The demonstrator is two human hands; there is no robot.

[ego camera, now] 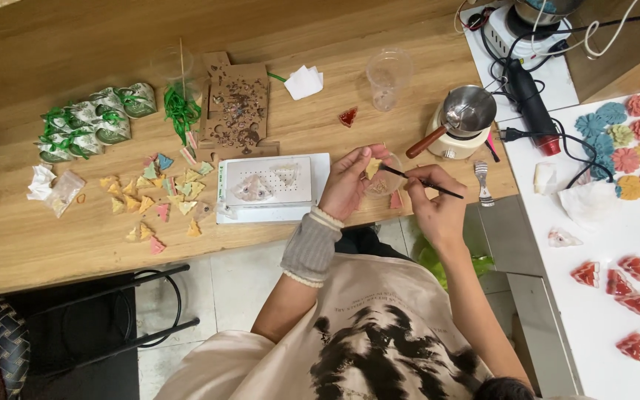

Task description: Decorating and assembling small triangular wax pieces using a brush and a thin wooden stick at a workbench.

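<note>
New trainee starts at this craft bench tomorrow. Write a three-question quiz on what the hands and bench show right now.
1. True or false: the left hand holds a small pale yellow triangular piece.
2. What does the right hand hold? A) a thin dark stick-like tool B) scissors C) a spoon
3. Fill in: the scattered small pastel triangular pieces lie to the ______ of the white rectangular tray in the picture.

Key
1. True; the fingers pinch it over a small clear round dish.
2. A; its tip points at the yellow piece.
3. Left, on the long wooden bench.
</note>
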